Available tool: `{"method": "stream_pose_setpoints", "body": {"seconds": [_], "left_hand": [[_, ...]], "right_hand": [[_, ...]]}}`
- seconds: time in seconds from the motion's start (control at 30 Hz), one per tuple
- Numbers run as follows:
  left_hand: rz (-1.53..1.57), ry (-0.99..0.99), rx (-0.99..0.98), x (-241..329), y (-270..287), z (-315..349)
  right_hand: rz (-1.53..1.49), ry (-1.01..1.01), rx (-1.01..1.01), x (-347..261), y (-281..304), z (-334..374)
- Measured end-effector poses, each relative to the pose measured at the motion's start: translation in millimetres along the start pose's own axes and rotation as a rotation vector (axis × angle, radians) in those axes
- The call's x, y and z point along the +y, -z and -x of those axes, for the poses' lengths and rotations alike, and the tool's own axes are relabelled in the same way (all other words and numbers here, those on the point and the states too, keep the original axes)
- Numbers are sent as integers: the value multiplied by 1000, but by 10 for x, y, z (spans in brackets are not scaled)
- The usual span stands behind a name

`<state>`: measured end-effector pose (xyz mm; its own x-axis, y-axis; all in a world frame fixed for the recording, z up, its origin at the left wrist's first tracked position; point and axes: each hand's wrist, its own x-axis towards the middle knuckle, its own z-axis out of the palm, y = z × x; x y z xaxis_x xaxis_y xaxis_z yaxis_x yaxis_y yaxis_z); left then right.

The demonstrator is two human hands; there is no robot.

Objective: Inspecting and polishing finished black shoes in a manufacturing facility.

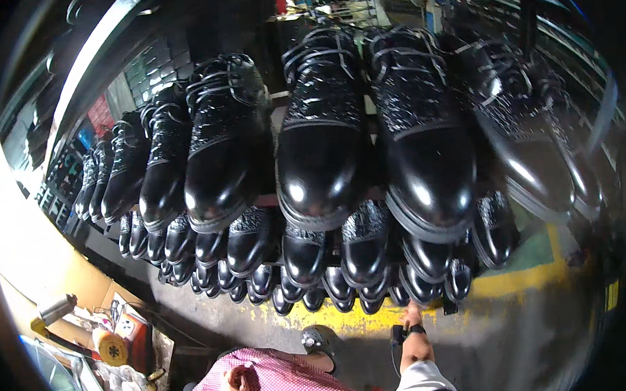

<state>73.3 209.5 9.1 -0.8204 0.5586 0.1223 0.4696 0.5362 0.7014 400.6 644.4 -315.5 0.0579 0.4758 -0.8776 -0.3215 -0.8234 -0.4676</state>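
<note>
Rows of shiny black lace-up shoes fill the middle of the head view, toes facing me, with large shoes (319, 147) in the upper row and more shoes (364, 245) below. My right hand (414, 315) reaches forward to the underside of the lowest row, close to a shoe (458, 279); its fingertips are partly hidden there. A dark band circles the right wrist. Held low in front of a pink checked cloth (285, 376), my left hand (235, 386) has its fingers curled. What they hold, if anything, I cannot make out.
At the lower left a worktable (163, 349) carries a yellow roll (111, 347), an orange-and-white box-like thing (133, 327) and crumpled clear plastic (130, 384). Yellow floor paint (345, 322) runs below the shoes. Shelving (562, 32) stands at the far right.
</note>
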Motion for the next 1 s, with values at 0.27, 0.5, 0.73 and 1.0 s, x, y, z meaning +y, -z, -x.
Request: {"method": "stream_pose_setpoints", "body": {"seconds": [0.27,0.5,0.73,1.0], "left_hand": [[-45,66,142,-154,-59,205],[-115,10,172,-105,-98,196],[-207,70,160,-97,-28,266],[-39,87,207,-233,-23,243]], "right_hand": [[-254,88,139,-134,213,-152],[-383,201,111,-460,280,-196],[-544,331,85,-383,607,359],[-345,89,35,760,2122,1478]]}}
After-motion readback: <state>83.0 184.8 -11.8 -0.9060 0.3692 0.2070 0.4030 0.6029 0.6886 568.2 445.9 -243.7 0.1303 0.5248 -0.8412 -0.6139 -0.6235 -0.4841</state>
